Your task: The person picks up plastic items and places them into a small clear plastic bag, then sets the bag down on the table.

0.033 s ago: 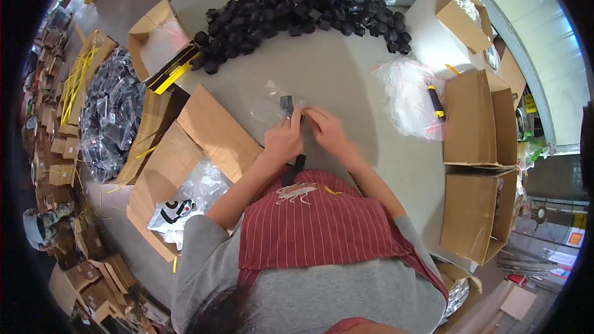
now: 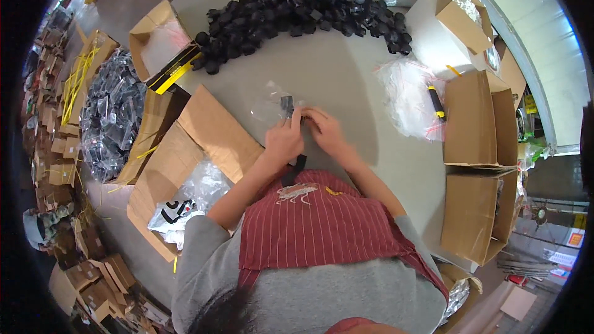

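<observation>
Close together over the grey table, my two hands meet at the fingertips. Beyond the fingers of my left hand (image 2: 284,140) juts a small dark grey piece (image 2: 286,103), and those fingers are closed on it. My right hand (image 2: 326,131) has its fingers bent and pinched against the left ones; what they pinch is hidden. A clear plastic bag (image 2: 265,109) lies around and left of the dark piece. Under my left wrist a black strip (image 2: 293,172) shows against the red striped apron (image 2: 322,229).
A heap of black plastic parts (image 2: 297,3) spreads across the far table. Clear bags (image 2: 402,96) and a yellow-black cutter (image 2: 436,102) lie right, beside open cartons (image 2: 470,120). Left are an open carton (image 2: 216,127) and a box of bagged parts (image 2: 111,117).
</observation>
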The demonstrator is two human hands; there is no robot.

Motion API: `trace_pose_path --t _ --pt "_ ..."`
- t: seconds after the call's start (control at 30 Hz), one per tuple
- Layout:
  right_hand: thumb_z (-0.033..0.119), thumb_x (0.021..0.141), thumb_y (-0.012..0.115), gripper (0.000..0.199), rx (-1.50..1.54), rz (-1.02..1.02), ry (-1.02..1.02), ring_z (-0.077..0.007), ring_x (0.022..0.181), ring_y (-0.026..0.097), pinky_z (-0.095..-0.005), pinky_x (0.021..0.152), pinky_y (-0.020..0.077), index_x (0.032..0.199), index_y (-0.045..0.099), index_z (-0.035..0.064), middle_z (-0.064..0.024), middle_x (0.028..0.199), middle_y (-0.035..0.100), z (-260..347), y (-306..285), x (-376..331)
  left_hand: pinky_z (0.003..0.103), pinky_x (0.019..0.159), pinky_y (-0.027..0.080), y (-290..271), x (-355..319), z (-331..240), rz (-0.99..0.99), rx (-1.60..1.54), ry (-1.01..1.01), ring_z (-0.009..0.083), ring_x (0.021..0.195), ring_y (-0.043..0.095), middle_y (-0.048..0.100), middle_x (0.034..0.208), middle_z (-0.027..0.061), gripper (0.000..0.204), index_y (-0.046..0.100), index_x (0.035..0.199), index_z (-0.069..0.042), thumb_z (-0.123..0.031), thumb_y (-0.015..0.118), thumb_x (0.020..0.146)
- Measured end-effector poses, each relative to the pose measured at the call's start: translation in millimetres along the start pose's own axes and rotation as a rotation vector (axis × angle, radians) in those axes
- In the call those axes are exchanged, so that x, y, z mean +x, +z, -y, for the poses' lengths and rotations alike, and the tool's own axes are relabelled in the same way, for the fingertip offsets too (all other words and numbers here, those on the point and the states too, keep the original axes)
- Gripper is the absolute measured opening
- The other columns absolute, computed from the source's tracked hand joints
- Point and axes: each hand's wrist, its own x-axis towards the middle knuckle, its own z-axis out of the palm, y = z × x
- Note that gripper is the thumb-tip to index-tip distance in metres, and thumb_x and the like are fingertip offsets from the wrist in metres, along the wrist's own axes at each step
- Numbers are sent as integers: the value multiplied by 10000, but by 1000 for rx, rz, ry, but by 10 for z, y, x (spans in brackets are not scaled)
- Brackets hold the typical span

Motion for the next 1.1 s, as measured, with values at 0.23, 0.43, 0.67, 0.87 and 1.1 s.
trace_pose_path --t 0.23,0.43,0.67,0.87,1.1 --pt "132 838 674 249 -130 38 -85 -297 824 661 -379 664 535 1087 672 144 -83 976 680 -103 198 -11 397 552 526 -49 -51 41 -68 16 -40 280 714 648 649 785 108 579 511 1316 -42 -101 615 749" --pt "216 787 731 282 -343 360 1 -290 771 660 -401 711 530 1058 672 164 -68 928 675 -203 212 195 384 569 527 -55 -66 96 -45 -28 45 267 692 638 634 764 95 568 527 1289 -39 -102 618 733" --pt "200 729 735 390 -405 187 -552 -287 1020 621 -427 917 471 1072 583 98 -91 1108 625 88 -54 644 370 552 503 -120 -126 106 -98 -276 73 248 660 629 607 722 74 501 557 1181 -52 -71 634 686" --pt "189 714 705 383 -78 434 -523 -307 1017 592 -405 891 473 1051 555 84 -107 1051 609 -226 261 335 373 583 503 -180 -150 238 46 -265 244 268 652 609 567 695 63 371 584 1047 -82 -55 638 681" --pt "256 784 640 217 -204 334 -226 -315 818 627 -418 729 488 823 533 71 -109 815 629 -35 449 303 378 599 504 -348 -139 93 -121 -240 259 260 691 616 580 719 69 339 601 1016 -95 -50 639 682"
